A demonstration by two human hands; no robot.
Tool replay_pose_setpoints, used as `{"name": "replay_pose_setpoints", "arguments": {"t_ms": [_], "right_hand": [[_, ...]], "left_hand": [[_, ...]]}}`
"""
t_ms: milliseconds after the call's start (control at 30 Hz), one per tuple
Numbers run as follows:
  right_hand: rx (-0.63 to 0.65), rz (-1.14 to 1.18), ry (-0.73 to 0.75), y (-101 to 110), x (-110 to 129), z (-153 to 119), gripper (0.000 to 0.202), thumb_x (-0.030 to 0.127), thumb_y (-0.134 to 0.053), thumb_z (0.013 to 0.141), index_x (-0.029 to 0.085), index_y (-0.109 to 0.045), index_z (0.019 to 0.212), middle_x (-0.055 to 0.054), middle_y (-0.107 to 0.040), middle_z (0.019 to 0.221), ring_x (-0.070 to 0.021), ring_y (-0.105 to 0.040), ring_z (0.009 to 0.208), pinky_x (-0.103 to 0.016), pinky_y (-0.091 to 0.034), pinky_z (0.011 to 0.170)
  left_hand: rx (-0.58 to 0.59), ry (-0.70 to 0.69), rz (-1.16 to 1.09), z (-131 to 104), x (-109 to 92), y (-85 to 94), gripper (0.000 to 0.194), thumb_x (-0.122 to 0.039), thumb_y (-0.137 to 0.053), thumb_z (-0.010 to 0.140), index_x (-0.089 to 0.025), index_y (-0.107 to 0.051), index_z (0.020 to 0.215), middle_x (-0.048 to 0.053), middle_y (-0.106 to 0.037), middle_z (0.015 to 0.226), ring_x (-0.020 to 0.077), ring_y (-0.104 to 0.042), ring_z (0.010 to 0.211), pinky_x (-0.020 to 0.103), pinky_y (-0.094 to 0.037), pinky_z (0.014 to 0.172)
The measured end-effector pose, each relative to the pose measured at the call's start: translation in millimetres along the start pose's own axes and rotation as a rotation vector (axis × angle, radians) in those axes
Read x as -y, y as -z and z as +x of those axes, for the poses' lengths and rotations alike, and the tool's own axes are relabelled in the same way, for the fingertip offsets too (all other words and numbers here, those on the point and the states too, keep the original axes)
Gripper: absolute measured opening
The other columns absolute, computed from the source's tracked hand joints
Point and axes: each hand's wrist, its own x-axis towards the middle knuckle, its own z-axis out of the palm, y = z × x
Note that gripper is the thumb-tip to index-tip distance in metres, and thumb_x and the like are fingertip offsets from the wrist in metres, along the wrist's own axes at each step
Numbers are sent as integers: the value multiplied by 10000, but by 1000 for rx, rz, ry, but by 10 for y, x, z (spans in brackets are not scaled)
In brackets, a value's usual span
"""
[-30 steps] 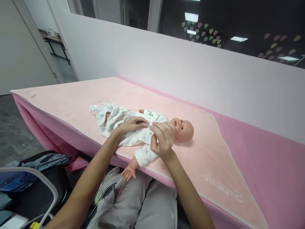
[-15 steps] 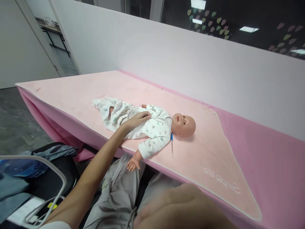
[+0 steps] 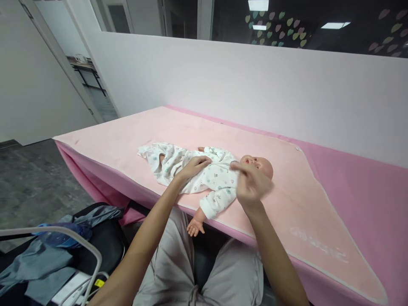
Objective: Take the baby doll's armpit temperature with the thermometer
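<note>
A baby doll [image 3: 219, 174] in white printed clothes lies on its back on the pink mat [image 3: 306, 204], its head to the right. My left hand [image 3: 196, 165] rests palm down on the doll's belly, fingers partly curled on the cloth. Over the doll's neck and shoulder hangs my right hand [image 3: 253, 182], blurred, covering part of the face; whether it holds anything is not clear. One doll arm [image 3: 197, 221] hangs past the mat's near edge. The thin blue-tipped tool seen earlier beside the neck is not visible now.
At the lower left a black chair [image 3: 108, 238] bears grey cloth [image 3: 41, 259] and a blue plastic item [image 3: 63, 234]. A white curved tube [image 3: 92, 248] stands in front of it. A white wall [image 3: 229, 80] rises behind the table.
My right hand has moved up from the near edge to the doll's neck and head. My left hand stays on the belly. The view has shifted, so the doll appears further right and lower.
</note>
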Motion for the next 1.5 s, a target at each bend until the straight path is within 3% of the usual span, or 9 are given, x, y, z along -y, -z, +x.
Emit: {"name": "replay_pose_setpoints", "arguments": {"t_ms": [133, 300, 500, 667, 867, 1133, 1500], "right_hand": [[56, -63, -75, -371, 61, 75, 232, 159, -446, 799, 180, -620, 951, -97, -644, 1034, -229, -585, 992, -382, -466, 873], [123, -178, -84, -596, -24, -25, 103, 176, -501, 793, 187, -603, 797, -75, -655, 918, -229, -576, 919, -368, -417, 851], [88, -210, -51, -605, -34, -85, 90, 168, -483, 809, 197, -556, 765, -49, -632, 815, -208, -552, 835, -334, -385, 805], [68, -225, -55, -618, -30, -82, 87, 169, -472, 811, 197, -531, 754, -42, -615, 781, -203, -530, 801, -324, -363, 781], [42, -226, -54, -591, 4, -108, 86, 163, -464, 807, 195, -524, 756, -44, -597, 774, -202, -508, 801, -318, -348, 775], [103, -251, -50, -585, 13, -114, 115, 174, -439, 842, 183, -541, 790, -55, -596, 791, -199, -508, 823, -318, -345, 784], [102, -211, 52, -550, 30, -145, 130, 163, -427, 856, 193, -524, 776, -50, -590, 774, -200, -492, 784, -320, -349, 782]], "left_hand": [[30, -24, -100, -22, 24, 19, 343, -422, -478, 840, -146, -654, 945, 56, -670, 936, 190, -588, 887, 278, -442, 787], [37, -22, -148, -45, 6, 17, 319, -368, -525, 807, -131, -659, 972, 74, -678, 929, 183, -603, 859, 278, -460, 770], [48, -48, -158, -57, 9, 35, 287, -232, -567, 729, -124, -651, 981, 78, -672, 958, 175, -606, 874, 283, -465, 791], [100, -57, -147, -71, 1, 73, 335, -253, -646, 693, -125, -649, 1003, 90, -667, 1025, 202, -593, 970, 314, -445, 871], [23, 8, -133, -145, -100, 31, 342, -328, -661, 710, -119, -669, 981, 96, -684, 1019, 212, -605, 962, 316, -449, 870], [-122, -34, 1, -168, -95, -16, 344, -430, -640, 719, -146, -707, 901, 73, -712, 922, 222, -629, 883, 312, -473, 815], [-138, -19, -1, -161, -55, -22, 322, -431, -658, 705, -158, -718, 866, 60, -715, 916, 216, -631, 882, 299, -464, 812]]}}
